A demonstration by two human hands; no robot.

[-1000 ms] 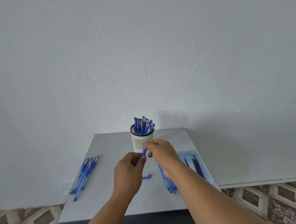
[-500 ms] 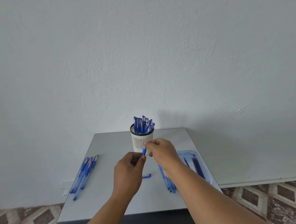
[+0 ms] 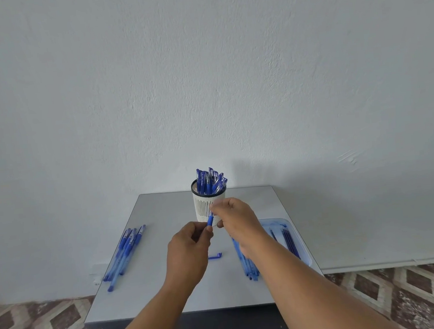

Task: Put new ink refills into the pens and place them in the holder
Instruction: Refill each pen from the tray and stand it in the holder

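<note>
Two hands meet above a grey worktop (image 3: 154, 297), both gripping one blue pen (image 3: 210, 220). The left hand (image 3: 188, 252) curls around its lower end; the right hand (image 3: 235, 219) pinches its upper end. Just behind them stands a white holder (image 3: 204, 206) full of blue pens. A bundle of pens (image 3: 125, 252) lies at the left, a loose blue clip (image 3: 215, 256) in the middle, and a clear tray (image 3: 298, 238) with refills (image 3: 289, 241) at the right.
</note>
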